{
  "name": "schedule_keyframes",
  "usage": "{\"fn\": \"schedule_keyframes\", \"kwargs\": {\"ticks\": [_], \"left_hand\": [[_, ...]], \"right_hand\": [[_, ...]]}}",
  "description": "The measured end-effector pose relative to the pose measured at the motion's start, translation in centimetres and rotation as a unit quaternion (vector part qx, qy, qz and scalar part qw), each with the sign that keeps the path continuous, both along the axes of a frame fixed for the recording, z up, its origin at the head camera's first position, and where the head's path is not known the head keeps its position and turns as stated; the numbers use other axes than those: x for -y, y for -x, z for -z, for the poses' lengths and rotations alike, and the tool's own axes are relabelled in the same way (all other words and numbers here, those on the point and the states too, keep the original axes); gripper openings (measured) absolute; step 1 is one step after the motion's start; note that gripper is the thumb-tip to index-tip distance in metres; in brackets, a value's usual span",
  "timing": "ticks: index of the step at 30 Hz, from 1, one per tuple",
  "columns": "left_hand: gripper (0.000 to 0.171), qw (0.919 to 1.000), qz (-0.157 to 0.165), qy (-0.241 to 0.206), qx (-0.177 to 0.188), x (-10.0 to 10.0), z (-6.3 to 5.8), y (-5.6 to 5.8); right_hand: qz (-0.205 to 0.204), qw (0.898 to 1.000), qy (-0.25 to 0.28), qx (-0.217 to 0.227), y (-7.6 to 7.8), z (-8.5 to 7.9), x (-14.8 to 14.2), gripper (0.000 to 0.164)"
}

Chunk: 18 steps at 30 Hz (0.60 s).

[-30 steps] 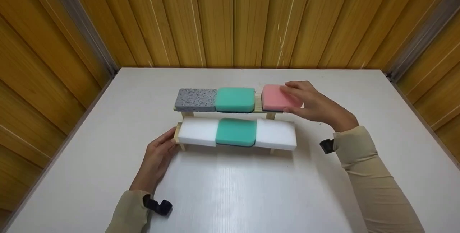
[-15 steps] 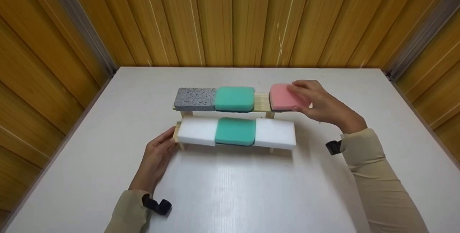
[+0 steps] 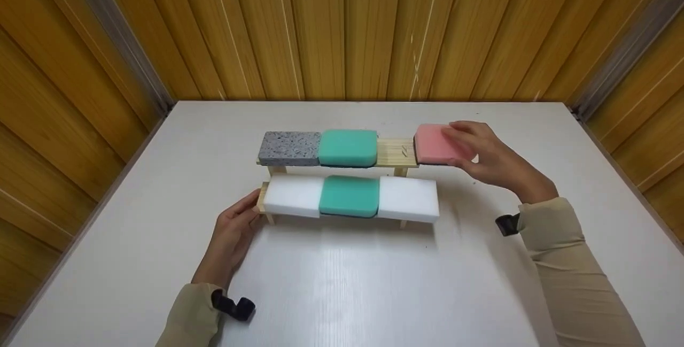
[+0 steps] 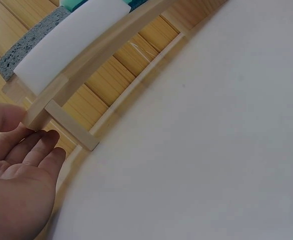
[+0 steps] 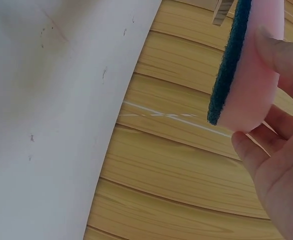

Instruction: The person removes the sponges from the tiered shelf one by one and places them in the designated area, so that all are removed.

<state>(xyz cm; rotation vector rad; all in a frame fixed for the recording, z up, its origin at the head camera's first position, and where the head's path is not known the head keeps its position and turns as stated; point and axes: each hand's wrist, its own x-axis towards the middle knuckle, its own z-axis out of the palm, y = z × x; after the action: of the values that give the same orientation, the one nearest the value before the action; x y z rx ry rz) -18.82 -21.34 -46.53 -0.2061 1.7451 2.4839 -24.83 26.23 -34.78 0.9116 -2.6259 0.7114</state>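
My right hand grips a pink sponge at the right end of the back tier of a small two-tier wooden rack. A dark green scouring layer shows under the pink foam in the right wrist view. On that tier sit a speckled grey sponge and a green sponge. Along the front tier lie a white sponge, another green sponge and a second white sponge. My left hand pinches the front tier's left end, thumb above and fingers below.
The rack stands on a white table. Wood-patterned panels rise behind the table and on both sides. A black strap piece hangs at the left cuff, and another black piece at the right.
My right hand has moved the pink sponge to the right, off the back tier's end, baring more of the wood beside the green sponge. My left hand stays at the rack's end.
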Motion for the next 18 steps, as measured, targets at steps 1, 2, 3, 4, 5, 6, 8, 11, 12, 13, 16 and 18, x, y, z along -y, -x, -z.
{"fn": "schedule_keyframes", "kwargs": {"ticks": [1,2,3,4,5,6,8,11,12,13,16,18], "left_hand": [[0.051,1.0000,0.000,0.000,0.000,0.0,0.0,0.0],[0.051,1.0000,0.000,0.000,-0.001,0.0,0.0,0.0],[0.051,1.0000,0.000,0.000,-0.001,0.0,0.0,0.0],[0.051,1.0000,0.001,0.001,-0.001,0.0,0.0,0.0],[0.051,1.0000,0.002,0.001,-0.002,0.0,0.0,0.0],[0.051,1.0000,0.002,0.002,-0.002,0.0,0.0,0.0],[0.051,1.0000,0.002,0.003,-0.003,0.0,0.0,0.0],[0.051,1.0000,0.001,0.003,-0.001,0.0,0.0,0.0],[0.051,1.0000,0.000,0.002,-0.001,0.0,0.0,0.0],[0.051,1.0000,-0.001,0.002,0.000,0.0,0.0,0.0],[0.051,1.0000,-0.002,0.006,0.001,0.0,0.0,0.0],[0.051,1.0000,-0.003,0.009,0.000,0.0,0.0,0.0]], "right_hand": [[0.003,1.000,0.000,-0.001,0.0,0.1,-0.2,0.056],[0.004,1.000,0.000,-0.002,0.0,0.2,-0.3,0.057],[0.006,1.000,-0.001,-0.004,0.0,0.3,-0.5,0.057],[0.008,1.000,-0.002,-0.006,0.0,0.3,-0.6,0.057],[0.012,1.000,-0.004,-0.007,0.0,0.4,-0.8,0.057],[0.015,1.000,-0.006,-0.006,0.0,0.5,-1.0,0.058],[0.024,1.000,-0.008,0.002,0.0,0.7,-1.3,0.058],[0.034,0.999,-0.006,0.018,0.0,1.0,-1.7,0.058],[0.035,0.999,-0.004,0.023,0.0,1.1,-1.8,0.058],[0.036,0.999,-0.003,0.026,0.0,1.2,-1.9,0.058],[0.036,0.999,-0.005,0.027,0.0,1.6,-2.3,0.058],[0.035,0.999,-0.006,0.025,0.0,1.8,-2.5,0.057]]}}
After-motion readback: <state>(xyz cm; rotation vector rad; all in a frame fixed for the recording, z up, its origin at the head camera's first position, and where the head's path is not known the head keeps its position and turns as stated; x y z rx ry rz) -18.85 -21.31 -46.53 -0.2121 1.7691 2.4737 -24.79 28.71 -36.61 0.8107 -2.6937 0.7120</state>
